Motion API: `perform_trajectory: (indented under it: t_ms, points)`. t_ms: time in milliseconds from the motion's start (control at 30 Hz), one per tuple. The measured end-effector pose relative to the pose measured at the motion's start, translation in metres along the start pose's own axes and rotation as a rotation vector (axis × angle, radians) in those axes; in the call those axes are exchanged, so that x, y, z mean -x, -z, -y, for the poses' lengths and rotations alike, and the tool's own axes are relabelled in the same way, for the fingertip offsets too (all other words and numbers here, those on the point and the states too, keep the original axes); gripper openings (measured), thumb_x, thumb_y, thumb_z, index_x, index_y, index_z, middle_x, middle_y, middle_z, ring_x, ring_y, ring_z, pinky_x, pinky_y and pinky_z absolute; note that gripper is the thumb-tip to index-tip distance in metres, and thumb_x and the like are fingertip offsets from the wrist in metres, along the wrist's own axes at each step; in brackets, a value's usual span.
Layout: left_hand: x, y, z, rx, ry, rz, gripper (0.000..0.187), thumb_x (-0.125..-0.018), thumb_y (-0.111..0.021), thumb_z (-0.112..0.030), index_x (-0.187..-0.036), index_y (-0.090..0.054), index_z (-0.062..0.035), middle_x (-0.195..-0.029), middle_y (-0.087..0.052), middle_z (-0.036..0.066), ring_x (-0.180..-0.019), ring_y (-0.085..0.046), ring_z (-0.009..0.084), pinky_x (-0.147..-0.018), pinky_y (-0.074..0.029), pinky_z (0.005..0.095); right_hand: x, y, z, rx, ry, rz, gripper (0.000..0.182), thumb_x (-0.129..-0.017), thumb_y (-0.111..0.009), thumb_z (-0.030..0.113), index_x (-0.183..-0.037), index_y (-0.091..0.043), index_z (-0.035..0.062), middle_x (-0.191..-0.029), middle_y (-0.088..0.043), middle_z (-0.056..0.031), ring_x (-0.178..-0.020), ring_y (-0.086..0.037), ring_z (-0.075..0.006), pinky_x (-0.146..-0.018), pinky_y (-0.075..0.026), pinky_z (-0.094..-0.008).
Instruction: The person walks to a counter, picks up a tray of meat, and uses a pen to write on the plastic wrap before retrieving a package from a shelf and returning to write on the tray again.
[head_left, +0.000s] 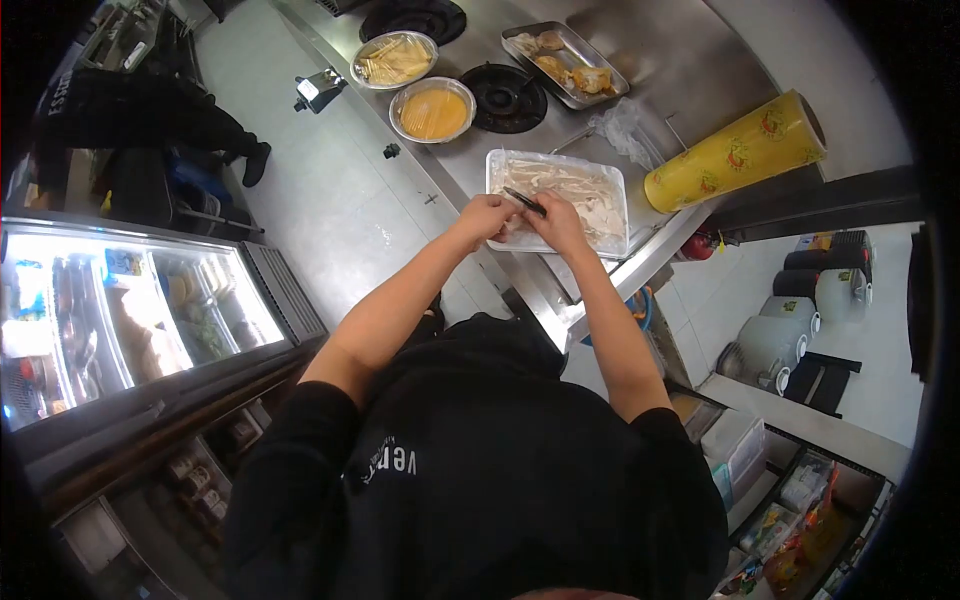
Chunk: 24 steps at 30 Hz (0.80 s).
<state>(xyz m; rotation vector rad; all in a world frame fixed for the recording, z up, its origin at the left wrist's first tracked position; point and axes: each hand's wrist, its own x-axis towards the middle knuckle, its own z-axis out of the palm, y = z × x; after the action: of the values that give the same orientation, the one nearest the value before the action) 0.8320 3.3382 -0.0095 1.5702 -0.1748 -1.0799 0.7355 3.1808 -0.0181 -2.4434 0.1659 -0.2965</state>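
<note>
A white rectangular tray (622,225) holding pale, thin strips of food (600,212) stands near the front edge of the steel counter. Over its left part, my right hand (560,222) is closed on a small dark tool (524,200), which looks like scissors or a knife. Close beside it, my left hand (486,218) is pinched at the tray's left edge, near the tool's tip. What the left fingers hold is too small to make out.
Two round bowls (398,112) of yellow food sit by black burners (505,98). Behind are a metal tray (616,84) with cooked pieces, a plastic bag (622,130) and a yellow roll (740,150). A lit fridge (150,320) and another person's leg (225,130) are left.
</note>
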Motion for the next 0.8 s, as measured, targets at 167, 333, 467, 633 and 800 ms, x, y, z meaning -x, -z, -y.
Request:
perform_trajectory:
  t_ms: [167, 333, 467, 633, 800]
  points:
    - [0.014, 0.023, 0.037, -0.125, -0.05, -0.112, 0.023, -0.086, -0.066, -0.023, -0.089, -0.067, 0.0006, -0.07, -0.061, 0.004, -0.056, -0.056, 0.0115, -0.047, -0.049, 0.0278, 0.001, 0.006, 0.003, -0.089, -0.089, -0.071, 0.024, -0.082, -0.069, 0.022, -0.088, -0.064, -0.0014, -0.086, -0.061, -0.0166, -0.078, -0.06, -0.0364, -0.068, -0.047, -0.0407]
    - [0.026, 0.019, 0.066, -0.623, -0.402, -0.368, 0.018, -0.08, -0.071, -0.018, -0.091, -0.068, -0.0035, -0.078, -0.065, 0.01, -0.068, -0.063, 0.0194, -0.064, -0.051, 0.0331, -0.001, 0.007, 0.005, -0.116, -0.098, -0.062, 0.026, -0.084, -0.068, 0.022, -0.091, -0.064, -0.0019, -0.085, -0.061, -0.0167, -0.075, -0.06, -0.0337, -0.067, -0.047, -0.0389]
    - [0.031, 0.015, 0.065, -0.666, -0.479, -0.401, 0.017, -0.08, -0.071, -0.017, -0.092, -0.069, -0.0059, -0.083, -0.063, 0.01, -0.076, -0.063, 0.024, -0.071, -0.05, 0.0358, 0.0, 0.005, 0.003, -0.124, -0.094, -0.054, 0.027, -0.084, -0.068, 0.023, -0.092, -0.064, -0.0021, -0.085, -0.061, -0.0167, -0.074, -0.06, -0.0327, -0.067, -0.046, -0.0382]
    - [0.032, 0.012, 0.058, -0.795, -0.547, -0.406, 0.017, -0.08, -0.071, -0.018, -0.094, -0.069, -0.0087, -0.092, -0.06, 0.008, -0.084, -0.062, 0.0257, -0.073, -0.05, 0.0372, 0.002, 0.008, 0.006, -0.105, -0.094, -0.046, 0.028, -0.085, -0.068, 0.025, -0.093, -0.064, -0.0017, -0.085, -0.06, -0.0165, -0.074, -0.06, -0.0327, -0.066, -0.046, -0.0379]
    - [0.027, 0.006, 0.05, -0.922, -0.598, -0.381, 0.022, -0.079, -0.072, -0.021, -0.098, -0.068, -0.0094, -0.098, -0.059, 0.007, -0.088, -0.062, 0.0269, -0.074, -0.051, 0.0385, 0.002, 0.005, 0.006, -0.09, -0.104, -0.057, 0.028, -0.085, -0.068, 0.025, -0.093, -0.064, -0.0014, -0.084, -0.06, -0.0162, -0.073, -0.06, -0.0327, -0.066, -0.047, -0.0385]
